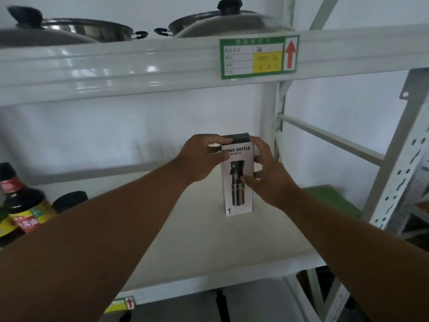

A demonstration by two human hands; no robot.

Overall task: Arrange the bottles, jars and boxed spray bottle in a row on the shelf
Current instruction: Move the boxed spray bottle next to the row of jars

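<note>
A tall white spray bottle box (238, 182) with a dark top stands upright on the white shelf (197, 240), right of middle. My left hand (199, 156) grips its upper left side, fingers curled over the front near the top. On the other side, my right hand (267, 175) holds the box's right edge, thumb across the front. A dark sauce bottle (18, 201) with a red and yellow label stands at the far left, with a black-lidded jar (69, 201) just behind it, partly hidden by my left forearm.
Two steel pots with lids (220, 22) sit on the shelf above, whose beam carries a green label with a red arrow (258, 56). A green flat object (334, 201) lies at the shelf's right end. Perforated uprights (399, 159) stand to the right.
</note>
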